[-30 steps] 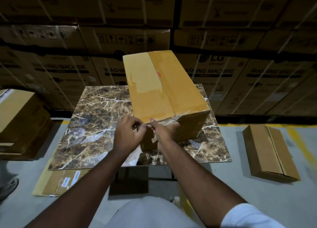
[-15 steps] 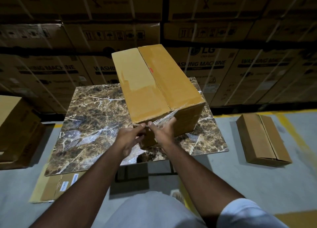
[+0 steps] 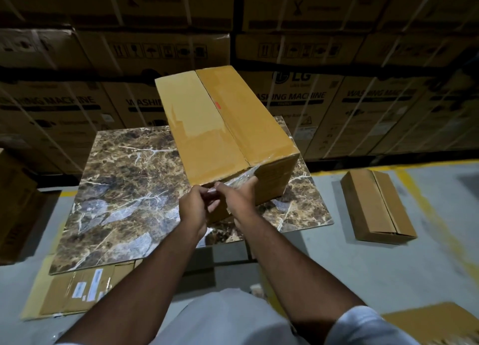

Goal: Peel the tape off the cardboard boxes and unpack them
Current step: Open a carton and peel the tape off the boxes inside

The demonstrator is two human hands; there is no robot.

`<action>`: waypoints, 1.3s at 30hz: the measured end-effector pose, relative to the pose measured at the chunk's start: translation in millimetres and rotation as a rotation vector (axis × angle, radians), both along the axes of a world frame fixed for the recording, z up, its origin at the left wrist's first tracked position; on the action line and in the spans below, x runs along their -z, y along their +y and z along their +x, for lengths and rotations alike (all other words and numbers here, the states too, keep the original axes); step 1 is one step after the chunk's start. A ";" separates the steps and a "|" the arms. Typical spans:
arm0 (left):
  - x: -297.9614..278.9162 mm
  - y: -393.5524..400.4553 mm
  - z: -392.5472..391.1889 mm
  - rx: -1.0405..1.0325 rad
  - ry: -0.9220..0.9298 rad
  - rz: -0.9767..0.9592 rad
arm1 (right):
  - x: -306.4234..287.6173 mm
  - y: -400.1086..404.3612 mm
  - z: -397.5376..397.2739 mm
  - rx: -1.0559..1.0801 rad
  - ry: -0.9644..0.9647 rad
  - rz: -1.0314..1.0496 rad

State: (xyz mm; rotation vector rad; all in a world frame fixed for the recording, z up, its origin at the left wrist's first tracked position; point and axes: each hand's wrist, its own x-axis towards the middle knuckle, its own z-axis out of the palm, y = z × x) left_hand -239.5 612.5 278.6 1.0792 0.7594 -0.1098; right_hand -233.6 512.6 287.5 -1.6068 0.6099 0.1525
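A long yellow-brown cardboard box point(image 3: 228, 127) lies on a marble-patterned table top point(image 3: 124, 189), its flaps closed along a centre seam. Clear tape point(image 3: 239, 180) is crinkled and lifted at the box's near top edge. My left hand point(image 3: 194, 210) and my right hand point(image 3: 239, 202) meet at the near end of the box. Both pinch the loose end of the tape between thumb and fingers, right at the box's lower near corner. My right fingers also reach up along the box's end face.
A smaller closed cardboard box point(image 3: 375, 204) lies on the grey floor to the right. More boxes point(image 3: 15, 204) stand at the left. Flattened cardboard point(image 3: 75, 290) lies under the table's near left corner. A wall of stacked washing-machine cartons point(image 3: 337, 98) fills the background.
The view has drifted slightly. My hands stay at the box's near end, and the tape strip at the top edge looks lifted a little further.
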 end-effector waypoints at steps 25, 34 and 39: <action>-20.6 43.4 0.0 0.186 -0.024 0.200 | -12.5 -9.8 3.7 0.083 0.067 0.320; -24.2 35.1 13.1 0.352 0.072 0.370 | -20.6 -8.0 0.6 0.105 0.111 0.126; -13.0 24.1 7.6 0.208 0.116 0.380 | -19.0 2.2 -0.7 0.125 0.108 0.107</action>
